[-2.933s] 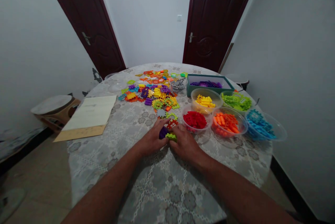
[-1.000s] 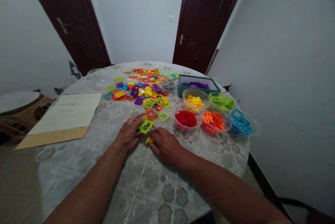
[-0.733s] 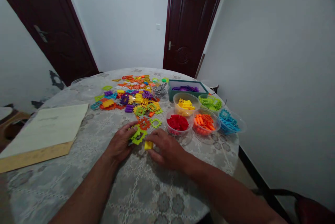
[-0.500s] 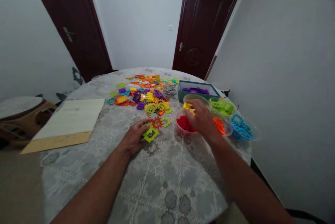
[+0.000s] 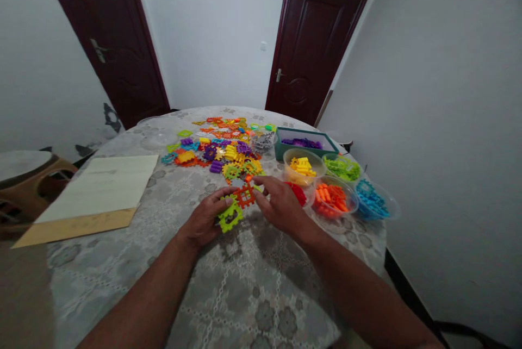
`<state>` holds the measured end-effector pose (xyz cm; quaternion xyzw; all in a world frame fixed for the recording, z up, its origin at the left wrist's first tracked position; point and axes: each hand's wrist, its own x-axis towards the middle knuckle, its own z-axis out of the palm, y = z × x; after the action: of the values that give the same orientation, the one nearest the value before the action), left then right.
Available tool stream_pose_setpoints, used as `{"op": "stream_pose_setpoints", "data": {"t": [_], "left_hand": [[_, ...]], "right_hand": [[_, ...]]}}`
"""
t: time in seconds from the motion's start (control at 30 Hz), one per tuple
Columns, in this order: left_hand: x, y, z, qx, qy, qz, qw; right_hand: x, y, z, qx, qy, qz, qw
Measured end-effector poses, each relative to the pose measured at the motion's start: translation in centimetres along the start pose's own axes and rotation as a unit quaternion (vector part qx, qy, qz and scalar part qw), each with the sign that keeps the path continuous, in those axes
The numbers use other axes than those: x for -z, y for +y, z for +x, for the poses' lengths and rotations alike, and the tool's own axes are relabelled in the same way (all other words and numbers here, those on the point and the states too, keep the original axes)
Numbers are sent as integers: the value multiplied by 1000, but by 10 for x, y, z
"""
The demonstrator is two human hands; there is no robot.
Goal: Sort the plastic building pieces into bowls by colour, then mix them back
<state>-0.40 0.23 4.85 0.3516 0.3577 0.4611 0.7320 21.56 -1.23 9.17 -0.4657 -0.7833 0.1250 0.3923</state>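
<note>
A lime-green plastic plate (image 5: 224, 223), toothed along its edges and open in the middle, sits in the left hand (image 5: 206, 218), pinched between thumb and fingers above the lace-patterned tablecloth (image 5: 228, 289). Touching or just beside it is an orange-red window-grid piece (image 5: 246, 195) with notched edges. Half a second ago the right hand (image 5: 281, 205) held yellow pieces over the bowls; now it is back in front of the person, its fingertips at the grid piece's right edge. Whether they close on it, I cannot tell. Both forearms reach forward, converging, the right hand palm-down with fingers pointing left.
</note>
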Motion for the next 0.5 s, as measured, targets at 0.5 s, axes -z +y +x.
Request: {"op": "stream_pose_setpoints", "data": {"t": [0.5], "left_hand": [[8, 2, 10, -12, 43, 24, 999]], "right_hand": [[71, 24, -9, -159, 157, 74, 972]]}}
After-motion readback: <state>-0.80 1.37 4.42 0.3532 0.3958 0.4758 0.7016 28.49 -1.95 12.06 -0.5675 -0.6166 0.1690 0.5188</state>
